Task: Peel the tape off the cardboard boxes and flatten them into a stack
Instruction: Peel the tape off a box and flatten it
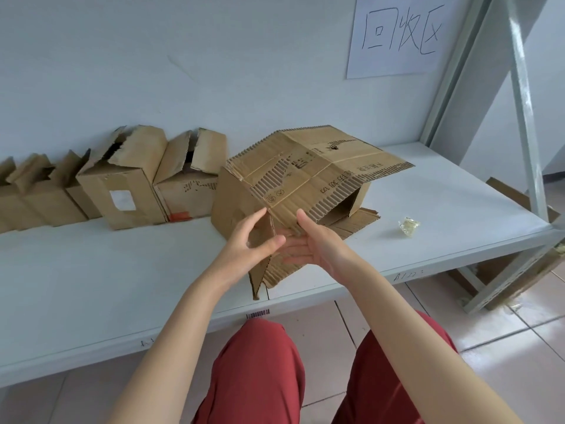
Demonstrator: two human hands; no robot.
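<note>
On shelf [122, 270], row of boxes [122, 185] stands left of opened box [305, 179].

Storeroom with metal shelving [526, 123] and cardboard boxes [122, 191].

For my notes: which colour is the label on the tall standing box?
White; the label shows in head view.
</note>
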